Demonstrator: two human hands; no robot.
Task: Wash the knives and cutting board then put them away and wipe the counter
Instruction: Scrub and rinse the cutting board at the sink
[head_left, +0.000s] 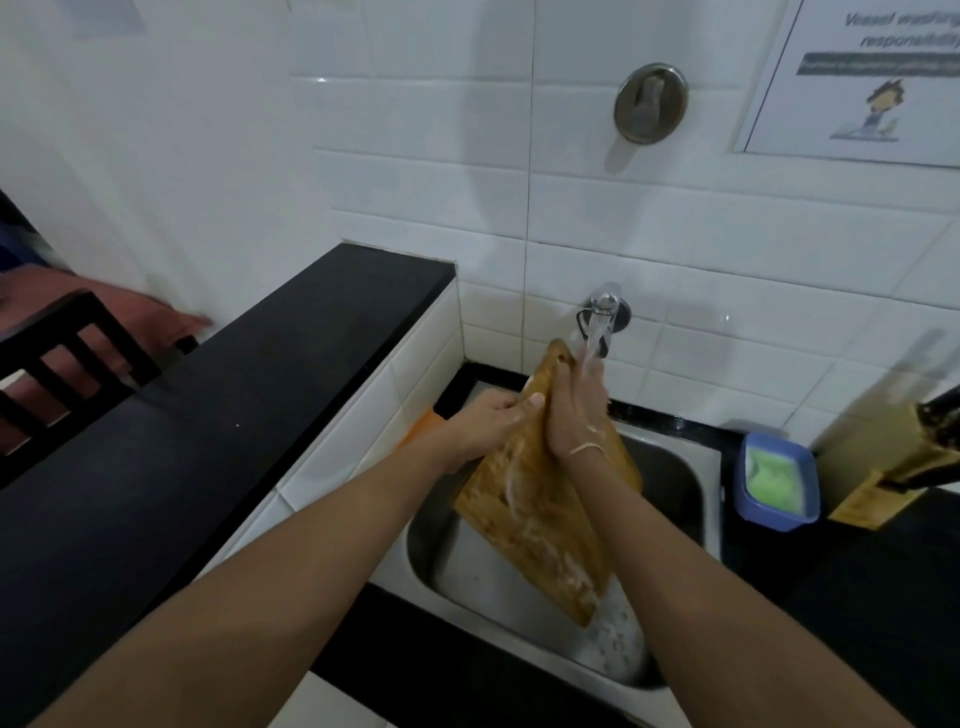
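Left of centre: my left hand (488, 421) grips the board (540, 499) edge. Centre: board tilted over the sink (675, 483), under the tap (602, 312); my right hand (576, 410) flat against it. Far right: knife block (930, 447). Board mid-rinse; storing and counter-wiping remain, I judge.

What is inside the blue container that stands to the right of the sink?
The blue container holds a pale green mass with a whitish edge, perhaps dish soap paste. Only its top surface shows; the walls hide how deep it goes and whatever lies beneath.
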